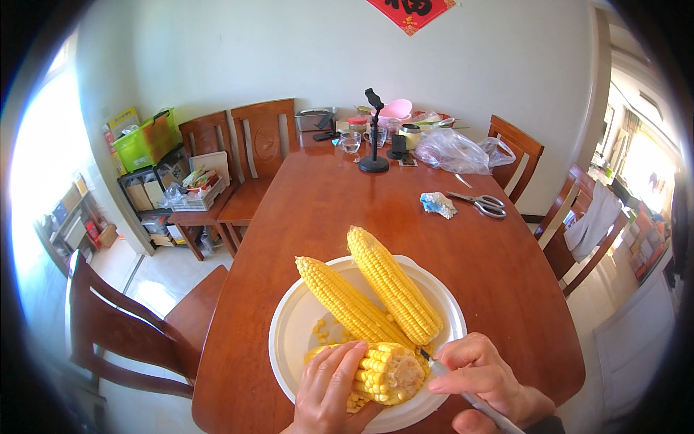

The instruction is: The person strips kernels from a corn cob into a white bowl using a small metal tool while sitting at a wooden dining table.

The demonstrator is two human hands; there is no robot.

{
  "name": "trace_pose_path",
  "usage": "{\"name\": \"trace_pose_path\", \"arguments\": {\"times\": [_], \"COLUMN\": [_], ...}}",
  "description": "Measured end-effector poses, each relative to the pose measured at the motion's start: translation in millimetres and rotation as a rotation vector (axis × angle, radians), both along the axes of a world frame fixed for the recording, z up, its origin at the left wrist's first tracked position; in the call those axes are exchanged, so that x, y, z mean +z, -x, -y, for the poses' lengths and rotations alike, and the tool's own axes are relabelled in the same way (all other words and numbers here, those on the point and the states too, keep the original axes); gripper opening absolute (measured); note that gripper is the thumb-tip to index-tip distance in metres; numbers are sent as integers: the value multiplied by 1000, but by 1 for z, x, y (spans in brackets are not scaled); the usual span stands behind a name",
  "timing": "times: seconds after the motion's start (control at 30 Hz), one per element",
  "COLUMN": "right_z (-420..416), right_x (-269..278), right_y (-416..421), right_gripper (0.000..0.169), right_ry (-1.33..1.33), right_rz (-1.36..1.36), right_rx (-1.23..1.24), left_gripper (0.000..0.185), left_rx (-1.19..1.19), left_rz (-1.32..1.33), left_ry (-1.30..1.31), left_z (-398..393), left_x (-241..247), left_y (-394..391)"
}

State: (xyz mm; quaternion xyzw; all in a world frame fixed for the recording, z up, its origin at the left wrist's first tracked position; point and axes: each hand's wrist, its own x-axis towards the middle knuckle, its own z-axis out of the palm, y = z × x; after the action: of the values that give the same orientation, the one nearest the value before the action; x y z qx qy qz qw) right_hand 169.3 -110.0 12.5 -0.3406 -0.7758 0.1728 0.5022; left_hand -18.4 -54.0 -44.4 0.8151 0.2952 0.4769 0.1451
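Note:
My left hand (332, 388) grips an ear of corn (389, 374) lying sideways, its cut end facing right and some kernels gone from its side. My right hand (485, 380) holds a slim metal tool (477, 404), perhaps a small knife, with its dark tip beside the cut end. Two more whole ears, a left one (347, 298) and a right one (396, 285), lean over a white round plate (282, 320). Loose kernels (321, 330) lie on the plate, some partly hidden by my left hand and the held ear.
Scissors (482, 205) and a crumpled blue-and-white cloth (438, 205) lie on the wooden table (320, 206). A black stand (373, 157), glass mugs (350, 142) and plastic bags (452, 149) are at its far end. Wooden chairs (130, 336) stand around it.

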Motion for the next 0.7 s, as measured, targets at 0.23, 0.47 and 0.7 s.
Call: {"name": "trace_pose_path", "arguments": {"times": [0.23, 0.47, 0.7], "right_z": [1, -14, -14], "right_x": [-2, -9, -9], "right_y": [-3, -10, -11], "right_gripper": [13, 7, 9], "right_ry": [440, 259, 256], "right_rz": [-365, -356, -294], "right_rx": [102, 157, 166], "left_gripper": [70, 71, 73], "left_rx": [5, -51, -58], "left_rz": [39, 53, 55], "left_ry": [-11, 30, 34], "left_z": [-3, -6, -6], "left_x": [-2, 0, 1], "left_y": [0, 4, 3]}}
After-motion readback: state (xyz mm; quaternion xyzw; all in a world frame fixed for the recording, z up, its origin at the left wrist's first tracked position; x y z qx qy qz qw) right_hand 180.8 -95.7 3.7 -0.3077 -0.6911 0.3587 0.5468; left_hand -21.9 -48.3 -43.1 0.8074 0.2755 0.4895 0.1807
